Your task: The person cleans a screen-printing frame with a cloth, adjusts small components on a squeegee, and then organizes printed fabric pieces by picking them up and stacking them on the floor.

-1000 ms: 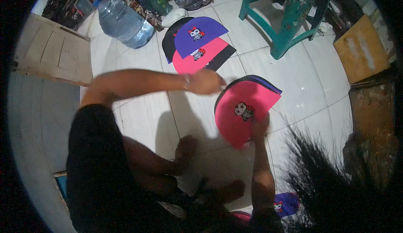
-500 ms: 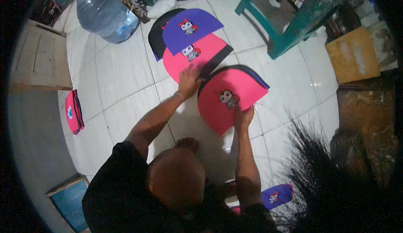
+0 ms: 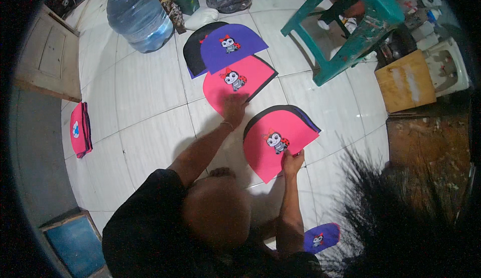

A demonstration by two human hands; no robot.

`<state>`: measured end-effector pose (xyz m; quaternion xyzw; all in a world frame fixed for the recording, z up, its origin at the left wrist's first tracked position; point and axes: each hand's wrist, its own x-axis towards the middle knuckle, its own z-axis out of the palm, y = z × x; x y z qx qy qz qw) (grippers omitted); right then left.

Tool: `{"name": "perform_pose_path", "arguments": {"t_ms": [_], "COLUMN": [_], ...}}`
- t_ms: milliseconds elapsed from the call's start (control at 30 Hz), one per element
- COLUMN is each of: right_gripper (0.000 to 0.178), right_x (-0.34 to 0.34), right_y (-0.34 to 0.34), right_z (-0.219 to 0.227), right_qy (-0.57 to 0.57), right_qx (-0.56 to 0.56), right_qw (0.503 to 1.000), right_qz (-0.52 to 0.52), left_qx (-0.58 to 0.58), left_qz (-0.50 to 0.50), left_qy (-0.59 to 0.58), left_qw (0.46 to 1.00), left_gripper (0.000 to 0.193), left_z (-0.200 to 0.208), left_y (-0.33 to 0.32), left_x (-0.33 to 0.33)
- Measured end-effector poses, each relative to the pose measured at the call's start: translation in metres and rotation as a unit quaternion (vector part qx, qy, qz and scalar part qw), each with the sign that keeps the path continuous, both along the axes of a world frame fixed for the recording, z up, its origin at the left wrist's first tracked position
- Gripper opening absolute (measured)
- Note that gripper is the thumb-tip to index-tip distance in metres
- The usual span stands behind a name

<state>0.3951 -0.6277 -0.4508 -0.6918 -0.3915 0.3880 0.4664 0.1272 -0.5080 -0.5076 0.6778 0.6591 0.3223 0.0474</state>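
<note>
My right hand [image 3: 293,162] is closed on the lower right edge of a stack of half-round felt-like pieces [image 3: 265,158]. The top one is pink with a ladybug picture; black and purple edges show beneath. To its upper left, my left hand [image 3: 234,110] grips the near edge of another pink half-round piece [image 3: 225,86], its fingers partly in shadow. A black edge shows under that piece. A purple half-round piece [image 3: 215,50] with the same ladybug overlaps its far side, and a black piece [image 3: 192,52] lies partly hidden behind.
A large water bottle [image 3: 138,17] stands at the far left, a green plastic stool [image 3: 325,70] at the far right. Folded pink pieces [image 3: 76,130] lie by the left wall. A purple piece [image 3: 325,237] is near my right forearm. A wooden board [image 3: 406,85] is at right.
The pink piece under my left hand now covers more of the black one below it. The view has shifted, and the stack in my right hand appears lower in the picture.
</note>
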Motion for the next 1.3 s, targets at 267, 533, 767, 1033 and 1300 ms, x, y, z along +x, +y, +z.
{"name": "perform_pose_path", "arguments": {"t_ms": [267, 533, 767, 1033, 1300], "right_gripper": [0.037, 0.036, 0.033, 0.030, 0.026], "right_x": [0.000, -0.006, -0.037, -0.052, -0.078], "right_y": [-0.001, 0.001, 0.004, 0.023, 0.070], "right_z": [-0.016, -0.028, 0.018, -0.035, -0.034], "right_qy": [0.058, -0.016, 0.108, -0.054, 0.023], "right_qx": [0.031, 0.065, 0.080, 0.088, 0.044], "right_qw": [0.998, 0.998, 0.990, 0.995, 0.998], "right_qz": [0.000, 0.010, 0.049, 0.015, 0.041], "left_qx": [-0.111, 0.051, -0.140, -0.212, -0.079], "left_qz": [-0.033, -0.019, -0.179, -0.257, 0.002], "left_qy": [0.087, 0.236, 0.114, -0.006, 0.197], "left_qw": [0.990, 0.970, 0.967, 0.943, 0.977], "left_gripper": [0.046, 0.025, 0.026, 0.044, 0.053], "left_z": [0.030, 0.059, 0.088, 0.069, 0.054], "left_y": [0.015, 0.016, -0.057, -0.015, 0.119], "left_x": [-0.005, -0.001, 0.047, 0.009, -0.142]}}
